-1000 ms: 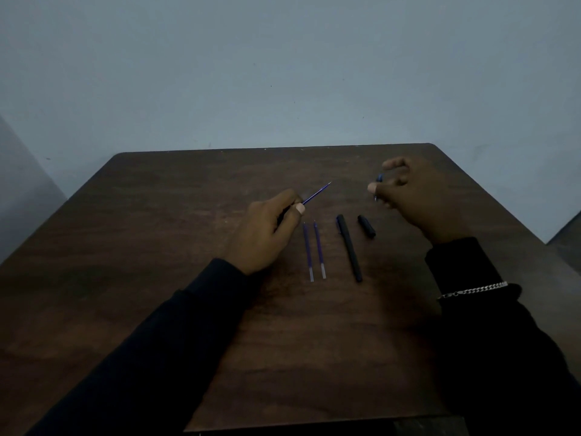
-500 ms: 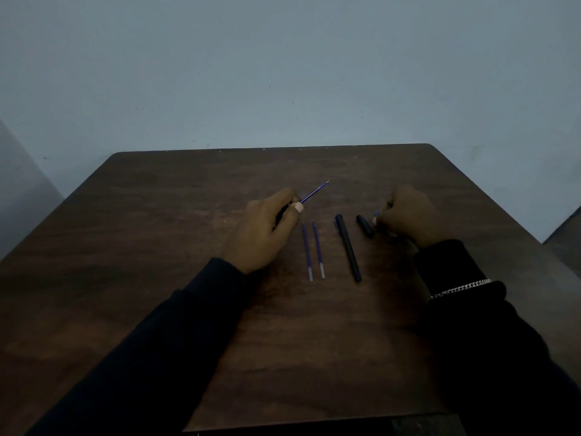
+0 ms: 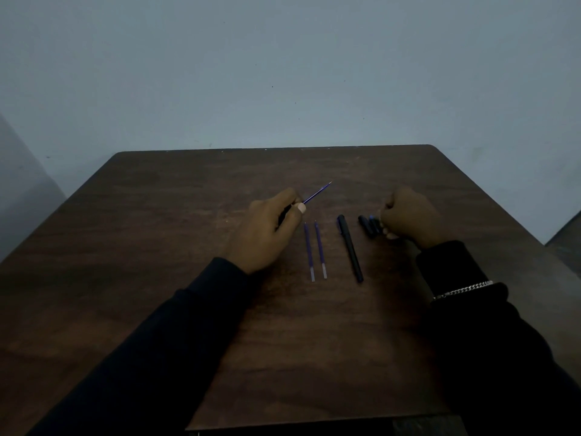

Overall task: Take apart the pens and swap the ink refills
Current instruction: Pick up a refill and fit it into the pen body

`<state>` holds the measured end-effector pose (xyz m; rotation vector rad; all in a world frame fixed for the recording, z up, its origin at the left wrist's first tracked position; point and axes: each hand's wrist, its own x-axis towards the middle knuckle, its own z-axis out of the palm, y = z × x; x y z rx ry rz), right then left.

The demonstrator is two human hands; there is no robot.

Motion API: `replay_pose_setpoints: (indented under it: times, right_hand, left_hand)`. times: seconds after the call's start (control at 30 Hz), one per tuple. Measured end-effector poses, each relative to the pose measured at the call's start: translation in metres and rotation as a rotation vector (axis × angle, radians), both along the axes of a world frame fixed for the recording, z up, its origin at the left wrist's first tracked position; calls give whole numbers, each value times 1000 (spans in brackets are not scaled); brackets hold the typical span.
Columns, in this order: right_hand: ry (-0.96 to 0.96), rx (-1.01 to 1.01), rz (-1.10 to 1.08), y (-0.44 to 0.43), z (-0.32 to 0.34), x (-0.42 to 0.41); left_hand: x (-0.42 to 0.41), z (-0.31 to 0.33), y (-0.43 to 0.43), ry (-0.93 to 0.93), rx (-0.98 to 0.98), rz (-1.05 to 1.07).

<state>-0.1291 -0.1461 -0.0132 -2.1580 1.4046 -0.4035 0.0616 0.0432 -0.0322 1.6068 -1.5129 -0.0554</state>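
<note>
My left hand (image 3: 267, 237) has its fingers (image 3: 300, 209) curled tight round a dark barrel (image 3: 284, 215) with the thumb pressed on top. A thin purple refill (image 3: 317, 192) pokes out past the thumb, slanting away to the right, clear of the table (image 3: 188, 309). My right hand (image 3: 408, 218) is bunched into a fist low on the table, its fingertips against a small blue-tipped piece (image 3: 375, 224). I cannot tell whether they pinch it or merely touch it. That piece lies just beside a short black piece (image 3: 364, 226).

Between my hands a black pen (image 3: 349, 248) lies lengthways. To its left, two loose refills (image 3: 308, 251) lie side by side, close but apart, with their pale ends toward me.

I judge this to be the dismantling step. One pen is in pieces, its refill showing from the barrel in my left hand, and the black pen looks not yet opened.

The next move, I think, calls for the right hand to leave the small parts and come across. It would pinch the exposed refill and draw it straight along the barrel's line while the left holds firm. The refill is thin and could bend if pulled crooked, and the small pieces may roll.
</note>
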Motion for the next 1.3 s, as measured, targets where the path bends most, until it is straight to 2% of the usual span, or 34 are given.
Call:
replay_pose_setpoints:
  times: [0.13, 0.2, 0.27, 0.3, 0.4, 0.47, 0.6, 0.8, 1.1, 1.3]
  right_hand:
    - [20, -16, 6, -1, 0, 0]
    - [25, -139, 2, 1, 2, -1]
    - [-73, -289, 21, 7, 5, 0]
    - [-184, -293, 52, 10, 7, 0]
    - [-585, 10, 236, 28, 15, 7]
    - [-695, 183, 383, 38, 15, 14]
    - [-828, 324, 522, 54, 6, 30]
    - [-890, 367, 554, 58, 0, 35]
    - [-985, 455, 457, 67, 5, 45]
    - [-992, 362, 352, 60, 33, 54]
  left_hand:
    - [1, -1, -1, 7, 11, -8]
    - [1, -1, -1, 3, 5, -11]
    - [0, -1, -1, -3, 3, -8]
    - [-1, -1, -1, -4, 5, -9]
    - [-2, -1, 0, 1, -2, -15]
    - [-2, -1, 0, 20, 1, -22]
    - [-4, -1, 0, 23, 4, -27]
    - [-5, -2, -1, -7, -11, -35]
    - [-1, 3, 7, 15, 18, -22]
    - [28, 1, 31, 40, 74, 40]
